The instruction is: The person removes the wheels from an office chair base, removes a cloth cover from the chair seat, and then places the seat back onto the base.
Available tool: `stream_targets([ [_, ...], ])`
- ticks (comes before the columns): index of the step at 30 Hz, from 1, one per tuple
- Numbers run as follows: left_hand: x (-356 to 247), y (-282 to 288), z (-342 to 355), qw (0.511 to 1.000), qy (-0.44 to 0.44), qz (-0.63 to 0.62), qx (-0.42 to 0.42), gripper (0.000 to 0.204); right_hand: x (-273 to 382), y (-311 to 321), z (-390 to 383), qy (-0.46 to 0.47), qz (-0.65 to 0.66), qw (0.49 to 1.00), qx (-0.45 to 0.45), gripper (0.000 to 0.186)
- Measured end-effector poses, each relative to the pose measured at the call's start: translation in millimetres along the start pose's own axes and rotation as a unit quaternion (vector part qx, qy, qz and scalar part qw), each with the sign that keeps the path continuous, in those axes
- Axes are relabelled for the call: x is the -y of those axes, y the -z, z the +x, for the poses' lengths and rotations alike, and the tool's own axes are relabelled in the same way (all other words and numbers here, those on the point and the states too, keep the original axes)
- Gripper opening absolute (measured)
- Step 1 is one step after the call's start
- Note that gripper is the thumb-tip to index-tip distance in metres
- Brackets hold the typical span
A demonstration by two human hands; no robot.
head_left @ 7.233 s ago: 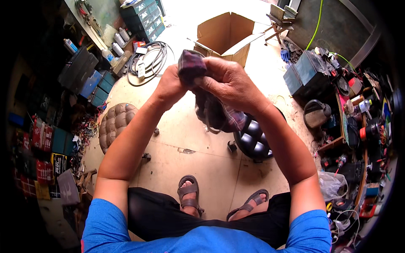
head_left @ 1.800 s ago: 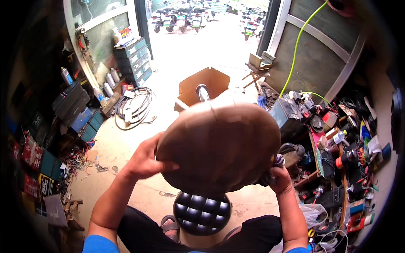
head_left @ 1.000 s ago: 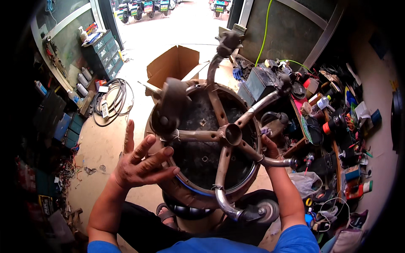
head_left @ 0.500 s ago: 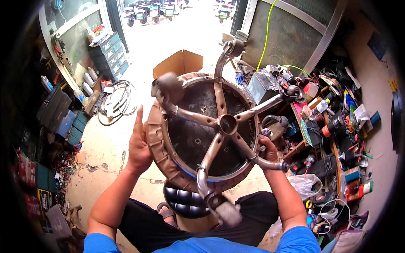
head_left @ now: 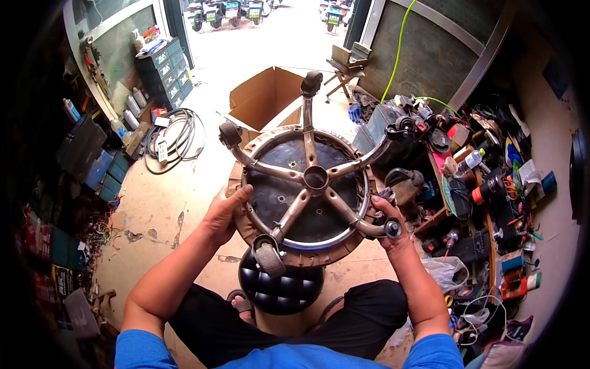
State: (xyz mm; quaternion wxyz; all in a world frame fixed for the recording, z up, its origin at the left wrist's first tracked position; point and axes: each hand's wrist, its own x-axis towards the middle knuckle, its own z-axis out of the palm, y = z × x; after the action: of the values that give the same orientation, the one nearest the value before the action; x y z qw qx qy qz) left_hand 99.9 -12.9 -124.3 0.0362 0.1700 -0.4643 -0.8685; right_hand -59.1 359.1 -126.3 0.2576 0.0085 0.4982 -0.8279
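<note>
In front of me I hold a round base assembly between both hands. It has a five-legged metal caster base (head_left: 289, 216) with a hollow hub, lying over a black disc (head_left: 258, 200) with pleated brown covering (head_left: 319, 257) around its edge. At the left edge, my left hand (head_left: 222, 212) is closed on the rim, thumb on top. My right hand (head_left: 387, 224) grips the opposite edge, beside a leg end without a visible wheel. Fingers beneath the rim are hidden. Below stands a black tufted round stool (head_left: 279, 289), partly covered by the assembly.
An open cardboard box (head_left: 255, 98) stands just beyond the assembly. Coiled cable (head_left: 178, 141) lies on the floor at left, near drawer units (head_left: 166, 71). Cluttered tools and parts fill the right side, with a plastic bag (head_left: 444, 270). A small folding stool (head_left: 347, 71) stands near the doorway.
The assembly has turned and tilted to lie flatter, and its blurred wheels are now sharp. My left hand's fingers, stretched up along the side before, now wrap the rim. My right hand keeps its hold.
</note>
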Motion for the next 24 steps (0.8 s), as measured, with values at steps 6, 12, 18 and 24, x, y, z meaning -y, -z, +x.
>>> stream_targets([
  [6,-5.0,6.3,3.6,1.000,0.027,0.001,0.009,0.060,-0.9,-7.7,4.5,0.003,-0.015,1.000,-0.002,0.024],
  [12,-4.8,12.8,9.2,0.998,0.054,-0.013,0.002,0.061,0.0,-15.7,7.6,0.019,-0.029,0.999,0.018,0.022],
  [18,2.4,17.5,13.5,0.998,0.060,-0.021,-0.023,0.059,-4.9,-11.9,19.1,0.029,-0.036,0.999,0.017,0.026],
  [24,-0.9,16.8,13.9,0.998,0.030,-0.047,-0.032,0.060,-12.5,3.2,39.4,0.029,0.010,0.999,0.029,0.052],
])
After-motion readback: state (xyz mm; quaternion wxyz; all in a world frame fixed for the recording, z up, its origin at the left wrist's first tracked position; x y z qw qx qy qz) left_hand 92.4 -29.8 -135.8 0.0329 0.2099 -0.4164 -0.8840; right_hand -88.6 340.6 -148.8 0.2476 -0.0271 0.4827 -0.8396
